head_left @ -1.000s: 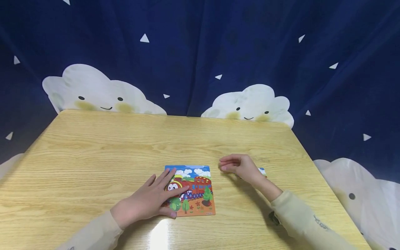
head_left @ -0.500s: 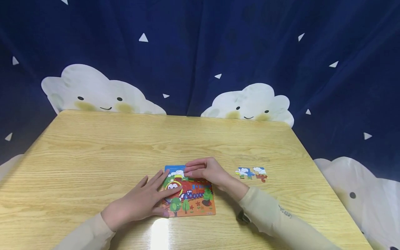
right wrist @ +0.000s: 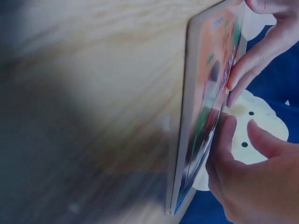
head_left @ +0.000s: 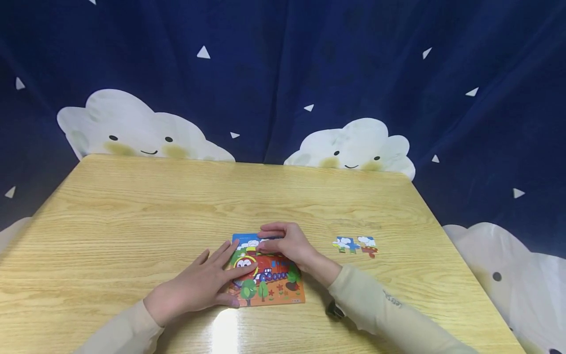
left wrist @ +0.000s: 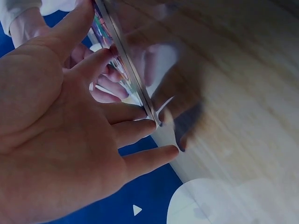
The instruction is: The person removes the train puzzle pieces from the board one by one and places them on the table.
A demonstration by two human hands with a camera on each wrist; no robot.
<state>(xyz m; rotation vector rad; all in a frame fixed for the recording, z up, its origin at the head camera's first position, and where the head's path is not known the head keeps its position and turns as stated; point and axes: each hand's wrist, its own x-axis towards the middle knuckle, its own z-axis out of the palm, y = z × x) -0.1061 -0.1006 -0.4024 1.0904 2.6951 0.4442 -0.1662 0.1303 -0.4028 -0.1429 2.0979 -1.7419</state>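
A square jigsaw puzzle [head_left: 276,285] with a train picture lies on the wooden table in the head view. My left hand [head_left: 194,285] rests across its left side, fingers spread. In the left wrist view, the left fingers [left wrist: 135,133] reach along the board's edge. My right hand [head_left: 287,243] touches the upper part of the puzzle with its fingertips and hides some of the picture. The right wrist view shows the right thumb [right wrist: 264,140] apart from the fingers, with nothing visible between them. What lies under those fingertips is hidden.
Loose puzzle pieces lie right of the board: a blue-sky piece [head_left: 346,244] and another with cloud and red [head_left: 368,246]. The wooden table [head_left: 155,206] extends around the board. Behind it hangs a dark blue curtain [head_left: 265,73] with clouds.
My right hand has moved left from beside the loose pieces onto the puzzle's top, uncovering those pieces. It has shifted only slightly since half a second ago. The left hand slid slightly left.
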